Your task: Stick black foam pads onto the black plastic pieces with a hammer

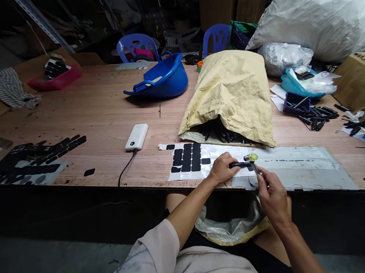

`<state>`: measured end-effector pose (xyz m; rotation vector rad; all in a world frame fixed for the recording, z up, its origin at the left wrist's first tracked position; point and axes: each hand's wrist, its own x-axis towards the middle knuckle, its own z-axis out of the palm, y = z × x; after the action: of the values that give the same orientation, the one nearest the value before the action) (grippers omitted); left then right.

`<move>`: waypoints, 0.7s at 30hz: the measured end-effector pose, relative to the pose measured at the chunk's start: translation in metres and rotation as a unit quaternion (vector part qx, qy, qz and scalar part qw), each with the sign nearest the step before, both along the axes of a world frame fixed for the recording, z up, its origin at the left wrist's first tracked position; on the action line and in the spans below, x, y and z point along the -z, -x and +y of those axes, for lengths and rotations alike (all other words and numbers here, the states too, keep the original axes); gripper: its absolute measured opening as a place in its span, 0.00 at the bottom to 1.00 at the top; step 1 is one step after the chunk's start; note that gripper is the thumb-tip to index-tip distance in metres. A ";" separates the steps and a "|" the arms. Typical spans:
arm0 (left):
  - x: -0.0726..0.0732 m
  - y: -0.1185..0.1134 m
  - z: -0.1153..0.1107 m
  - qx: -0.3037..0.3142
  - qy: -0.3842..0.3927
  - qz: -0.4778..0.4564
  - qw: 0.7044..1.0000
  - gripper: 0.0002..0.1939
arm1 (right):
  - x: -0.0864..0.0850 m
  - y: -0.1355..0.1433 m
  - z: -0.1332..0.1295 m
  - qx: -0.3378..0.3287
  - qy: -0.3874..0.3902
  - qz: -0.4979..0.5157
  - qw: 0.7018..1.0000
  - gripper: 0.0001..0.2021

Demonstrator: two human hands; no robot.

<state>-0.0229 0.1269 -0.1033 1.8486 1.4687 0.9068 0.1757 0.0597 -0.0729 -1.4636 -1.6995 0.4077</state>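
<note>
My left hand (pixel 223 168) is closed on a slim black piece (pixel 241 165) above the white sheet at the table's front edge. Just to its right, my right hand (pixel 273 194) grips a thin metal tool (pixel 256 169), whose end meets the black piece. A small yellow-green round thing (pixel 252 157) sits beside the tool's tip. Left of my hands, rows of black rounded stickers (pixel 187 158) lie on the white sheet (pixel 207 148). Behind them, a large tan paper sack (pixel 233 85) lies with its mouth toward me and black pieces inside.
An open sack (pixel 229 232) rests at my lap. On the table are a white power bank (pixel 136 137) with a cable, a tilted blue basin (pixel 172 79), black strips (pixel 65 148) at left, a grey board (pixel 329 169) and loose black pieces (pixel 323 114) at right.
</note>
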 end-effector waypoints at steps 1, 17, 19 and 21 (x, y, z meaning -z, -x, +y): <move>0.000 0.000 0.000 0.001 0.001 -0.001 1.000 0.09 | 0.001 0.005 -0.004 -0.009 -0.005 -0.001 1.000 0.17; 0.006 -0.002 0.003 0.003 -0.030 -0.005 1.000 0.07 | 0.008 0.010 -0.011 0.001 -0.054 -0.066 0.996 0.18; 0.006 -0.002 0.003 -0.001 -0.027 -0.007 1.000 0.08 | 0.009 0.007 -0.009 -0.007 -0.054 -0.073 0.996 0.18; 0.006 -0.003 0.003 -0.002 -0.022 -0.003 1.000 0.08 | 0.005 -0.001 -0.002 0.011 -0.064 -0.082 0.995 0.18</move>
<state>-0.0200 0.1299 -0.1093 1.8746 1.4597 0.9523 0.1771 0.0575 -0.0776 -1.4540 -1.8010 0.1661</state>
